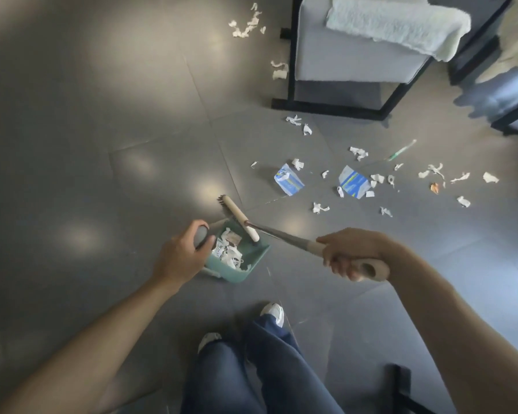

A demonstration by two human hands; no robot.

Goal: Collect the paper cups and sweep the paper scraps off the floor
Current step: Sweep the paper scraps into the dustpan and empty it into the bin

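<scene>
A left hand (181,255) grips the grey handle of a green dustpan (237,258) holding paper scraps. A right hand (352,253) holds a broom (240,218) whose head rests at the pan's mouth. More scraps (320,208) and two blue-white wrappers (289,180) litter the grey floor (102,130) near a chair (350,52).

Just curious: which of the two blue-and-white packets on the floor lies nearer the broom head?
The left packet, just right of the broom head. The other packet lies farther right, among paper scraps.

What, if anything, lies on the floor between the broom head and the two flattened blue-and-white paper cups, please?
Nothing visible blocks the way. The broom head sits at the dustpan, held by the right hand; bare grey floor separates it from the nearer flattened cup. Small paper scraps lie between that cup and the farther cup.
</scene>
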